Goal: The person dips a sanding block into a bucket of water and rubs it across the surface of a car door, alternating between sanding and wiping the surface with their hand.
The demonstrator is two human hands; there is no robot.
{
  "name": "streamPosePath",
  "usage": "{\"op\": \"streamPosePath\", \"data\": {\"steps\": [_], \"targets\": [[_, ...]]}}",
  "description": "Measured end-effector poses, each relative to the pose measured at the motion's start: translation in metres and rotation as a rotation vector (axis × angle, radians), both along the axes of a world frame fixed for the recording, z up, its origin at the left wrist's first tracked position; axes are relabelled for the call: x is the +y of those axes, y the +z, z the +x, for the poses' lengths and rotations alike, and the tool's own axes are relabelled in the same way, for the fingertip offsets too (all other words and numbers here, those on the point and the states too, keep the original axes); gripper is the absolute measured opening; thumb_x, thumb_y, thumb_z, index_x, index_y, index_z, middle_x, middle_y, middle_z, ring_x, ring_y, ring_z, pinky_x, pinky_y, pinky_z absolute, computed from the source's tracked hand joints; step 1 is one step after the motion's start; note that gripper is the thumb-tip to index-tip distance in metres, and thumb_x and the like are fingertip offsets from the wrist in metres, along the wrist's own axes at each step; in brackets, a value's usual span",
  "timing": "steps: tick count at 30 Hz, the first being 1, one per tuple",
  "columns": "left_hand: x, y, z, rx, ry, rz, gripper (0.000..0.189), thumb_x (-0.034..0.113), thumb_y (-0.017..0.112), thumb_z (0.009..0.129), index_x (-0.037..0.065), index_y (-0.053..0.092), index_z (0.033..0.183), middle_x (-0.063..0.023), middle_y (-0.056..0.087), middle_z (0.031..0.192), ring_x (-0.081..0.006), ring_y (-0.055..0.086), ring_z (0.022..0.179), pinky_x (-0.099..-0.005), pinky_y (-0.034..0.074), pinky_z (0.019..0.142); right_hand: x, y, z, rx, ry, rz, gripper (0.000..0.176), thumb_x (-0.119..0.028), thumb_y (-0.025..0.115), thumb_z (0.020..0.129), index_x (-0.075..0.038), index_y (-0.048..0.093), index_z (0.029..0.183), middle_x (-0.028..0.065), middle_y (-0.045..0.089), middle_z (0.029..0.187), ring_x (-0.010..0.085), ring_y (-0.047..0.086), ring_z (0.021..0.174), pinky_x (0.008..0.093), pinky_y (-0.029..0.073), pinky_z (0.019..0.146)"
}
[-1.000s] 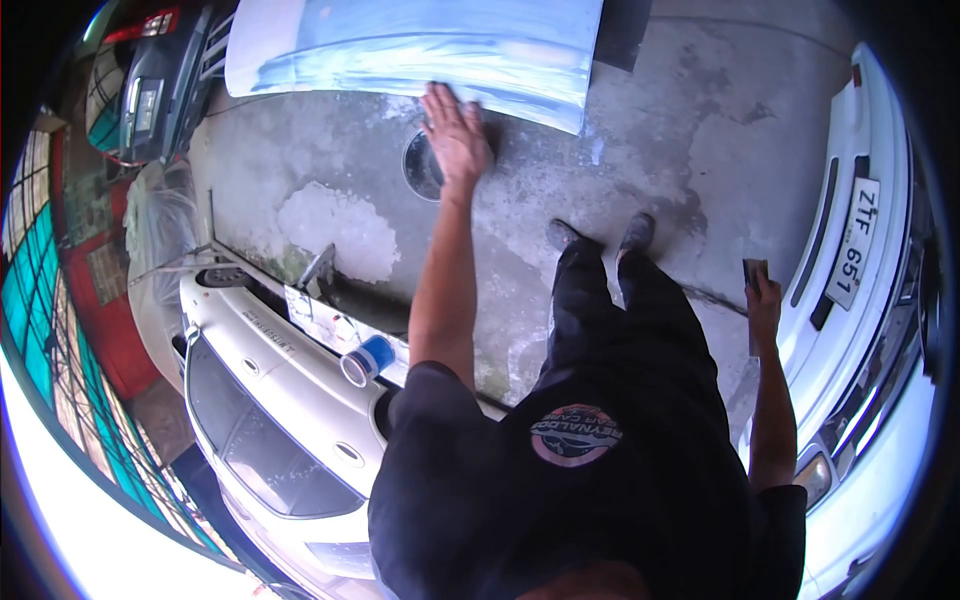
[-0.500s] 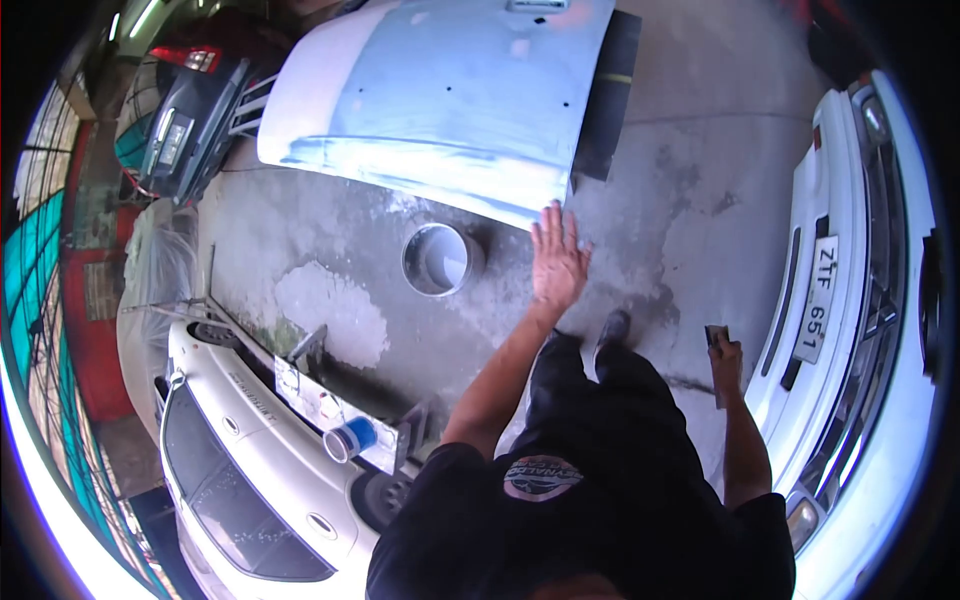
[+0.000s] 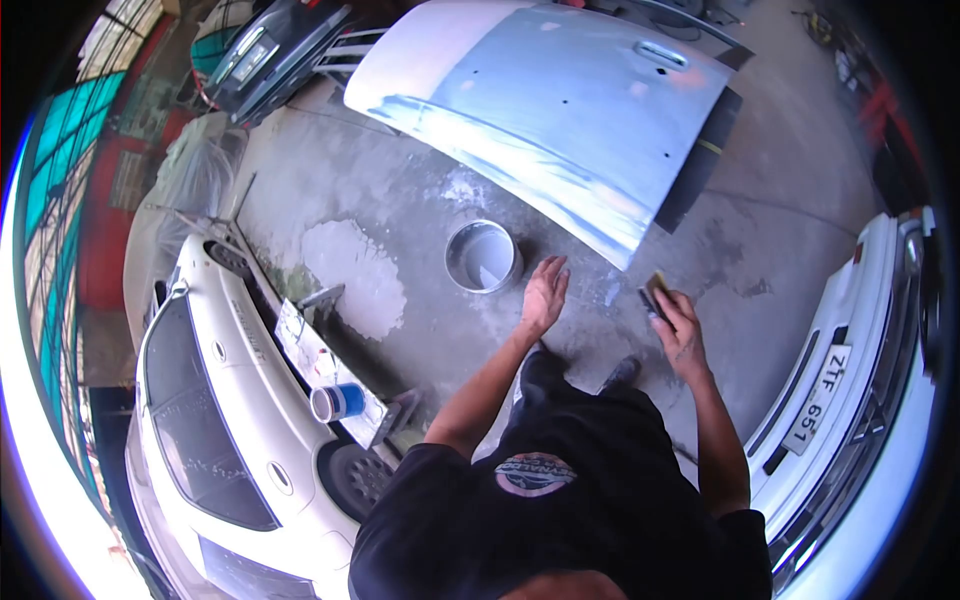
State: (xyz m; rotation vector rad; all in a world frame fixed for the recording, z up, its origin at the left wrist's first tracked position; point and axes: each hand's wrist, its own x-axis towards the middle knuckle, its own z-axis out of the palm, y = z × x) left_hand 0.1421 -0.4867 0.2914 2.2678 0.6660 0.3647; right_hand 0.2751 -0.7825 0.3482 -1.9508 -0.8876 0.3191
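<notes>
My right hand grips a small dark sanding block with a tan edge, just off the near corner of a car door panel. The panel lies flat, patched in pale blue-grey and white, with a door handle at its far side. My left hand is in the air, its fingers extended and holding nothing, apart from the panel. Beside it on the floor stands a round bucket with greyish liquid inside.
To the left, a white car stands beside a narrow board carrying a blue can. Another white car is close on my right. A dark car and plastic sheeting are farther back.
My left hand has come off the panel's corner and drawn back toward the bucket. My right hand has swung up from my side with the sanding block, toward the panel. The view has turned.
</notes>
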Motion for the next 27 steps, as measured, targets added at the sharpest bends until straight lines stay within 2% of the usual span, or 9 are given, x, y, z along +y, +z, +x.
{"op": "streamPosePath", "data": {"steps": [3, 7, 9, 11, 14, 17, 21, 25, 27], "targets": [[0.046, -0.021, -0.029, 0.018, 0.102, -0.15, 0.04, 0.028, 0.057, 0.111, 0.001, 0.068, 0.138, -0.0288, 0.065, 0.14, -0.0483, 0.062, 0.129, -0.0486, 0.05, 0.111, 0.074, 0.018, -0.019, -0.071, 0.155, 0.001, 0.048, -0.009, 0.067, 0.099, -0.001, 0.063, 0.146, 0.0231, 0.061, 0.139, 0.0403, 0.062, 0.127, 0.0435, 0.049, 0.109], [0.115, -0.05, -0.068, -0.039, 0.223, -0.396, 0.046, 0.033, 0.054, 0.114, -0.002, 0.066, 0.141, -0.0267, 0.074, 0.128, -0.0373, 0.07, 0.122, -0.0429, 0.051, 0.108, 0.186, 0.02, -0.045, 0.083, 0.309, 0.013, 0.047, -0.012, 0.065, 0.101, 0.002, 0.062, 0.146, 0.0234, 0.063, 0.136, 0.0401, 0.064, 0.124, 0.0432, 0.049, 0.107], [0.157, -0.072, -0.084, -0.095, 0.259, -0.423, 0.05, 0.036, 0.053, 0.115, -0.005, 0.066, 0.14, -0.0256, 0.076, 0.123, -0.0295, 0.072, 0.119, -0.0399, 0.052, 0.105, 0.245, -0.016, -0.059, 0.193, 0.362, -0.052, 0.049, -0.019, 0.067, 0.104, -0.001, 0.06, 0.149, 0.0216, 0.062, 0.138, 0.0396, 0.063, 0.123, 0.0423, 0.051, 0.104], [0.211, -0.088, -0.102, -0.079, 0.263, -0.463, 0.051, 0.036, 0.054, 0.114, -0.007, 0.067, 0.137, -0.0252, 0.077, 0.121, -0.0282, 0.073, 0.117, -0.0399, 0.053, 0.101, 0.308, -0.056, -0.077, 0.215, 0.331, -0.11, 0.049, -0.023, 0.067, 0.105, 0.0, 0.061, 0.148, 0.0193, 0.067, 0.132, 0.031, 0.067, 0.112, 0.0381, 0.052, 0.1], [0.279, -0.131, -0.13, -0.133, 0.331, -0.573, 0.052, 0.039, 0.056, 0.113, -0.007, 0.069, 0.134, -0.0256, 0.078, 0.115, -0.0291, 0.074, 0.11, -0.0411, 0.055, 0.098, 0.381, -0.12, -0.099, 0.658, 0.076, -0.118, 0.051, -0.03, 0.07, 0.106, 0.003, 0.066, 0.144, 0.0065, 0.074, 0.12, 0.0118, 0.066, 0.099, 0.029, 0.052, 0.092], [0.334, -0.156, -0.157, -0.023, 0.42, -0.6, 0.051, 0.04, 0.059, 0.111, -0.007, 0.073, 0.126, -0.0259, 0.079, 0.106, -0.0291, 0.076, 0.102, -0.043, 0.056, 0.092, 0.448, -0.154, -0.109, 0.999, -0.013, -0.239, 0.049, -0.029, 0.071, 0.105, 0.002, 0.068, 0.143, 0.0037, 0.074, 0.121, 0.0125, 0.066, 0.104, 0.0294, 0.051, 0.095], [0.377, -0.236, -0.183, 0.128, 0.482, -0.747, 0.048, 0.039, 0.062, 0.109, -0.007, 0.076, 0.115, -0.026, 0.079, 0.1, -0.0302, 0.076, 0.095, -0.0448, 0.056, 0.086, 0.521, -0.21, -0.109, 1.129, 0.047, -0.337, 0.048, -0.028, 0.072, 0.104, 0.002, 0.069, 0.142, 0.0031, 0.073, 0.121, 0.0128, 0.064, 0.107, 0.0304, 0.049, 0.098], [0.398, -0.324, -0.174, 0.216, 0.613, -0.897, 0.045, 0.038, 0.067, 0.103, -0.006, 0.078, 0.105, -0.0274, 0.077, 0.098, -0.034, 0.077, 0.093, -0.045, 0.056, 0.083, 0.587, -0.327, -0.098, 1.193, 0.085, -0.452, 0.046, -0.03, 0.07, 0.105, 0.001, 0.071, 0.139, 0.0017, 0.072, 0.121, 0.0127, 0.064, 0.108, 0.0312, 0.049, 0.097], [0.399, -0.377, -0.164, 0.267, 0.544, -0.735, 0.043, 0.037, 0.07, 0.099, -0.005, 0.078, 0.108, -0.0302, 0.075, 0.098, -0.038, 0.077, 0.095, -0.0458, 0.056, 0.084, 0.614, -0.409, -0.092, 1.225, 0.079, -0.489, 0.042, -0.032, 0.069, 0.105, -0.001, 0.074, 0.134, 0.0019, 0.073, 0.119, 0.0147, 0.062, 0.111, 0.0342, 0.049, 0.097]]}}
